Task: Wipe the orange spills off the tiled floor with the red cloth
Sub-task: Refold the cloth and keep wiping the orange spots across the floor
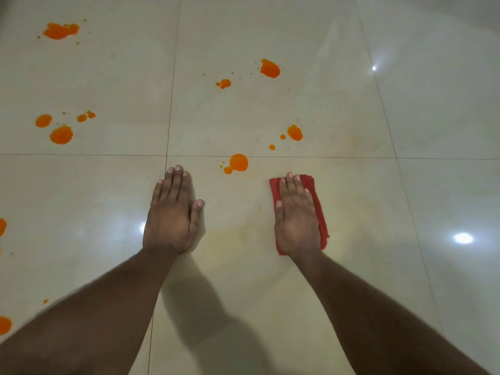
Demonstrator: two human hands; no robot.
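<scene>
The folded red cloth (320, 212) lies flat on the cream tiled floor (365, 266), and my right hand (296, 220) presses palm-down on it, fingers straight. My left hand (173, 212) rests flat on the bare tile, holding nothing. An orange spill (238, 162) sits on the grout line just ahead, between the two hands. Further ahead are more orange spills: one ahead of the cloth (295, 132), a larger blob (270, 68) and a small one (224, 83). A faint yellowish smear (235, 234) shows on the tile between my hands.
More orange spills lie to the left: a cluster (61, 135), a far patch (61, 30), and two at the left edge (2, 226) (4, 324). Bright light reflections (463, 238) shine on the glossy tiles to the right.
</scene>
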